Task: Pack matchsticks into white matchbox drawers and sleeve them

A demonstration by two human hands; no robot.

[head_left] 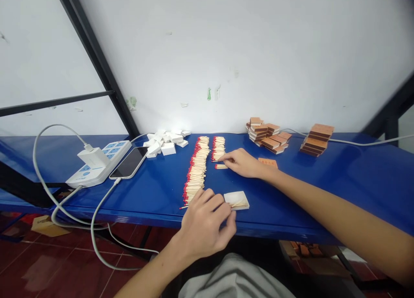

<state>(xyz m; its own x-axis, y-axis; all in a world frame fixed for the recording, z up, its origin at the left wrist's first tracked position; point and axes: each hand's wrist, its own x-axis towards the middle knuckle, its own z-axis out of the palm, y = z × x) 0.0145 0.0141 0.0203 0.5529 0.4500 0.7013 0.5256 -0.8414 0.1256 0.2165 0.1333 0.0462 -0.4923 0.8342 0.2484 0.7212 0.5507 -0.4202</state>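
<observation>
My left hand [208, 220] is at the table's front edge, its fingers curled and closed on the ends of a few matches [238, 204] that lie in a small white matchbox tray [239, 195]. Farther back, my right hand [242, 162] pinches at matches near the front end of a short row of red-headed matches [219, 148]. A few separate matches [221, 166] lie just below its fingertips. To the left runs a longer row of matches [196, 173], its near end beside my left hand. My fingers partly hide what they grip.
White matchbox trays [168, 148] are heaped at the back left, near a phone [128, 163] and a power strip [113, 153] with cables. Brown matchbox sleeves [268, 136] and a stack of matchboxes [317, 139] stand back right. One orange sleeve [268, 162] lies behind my right wrist.
</observation>
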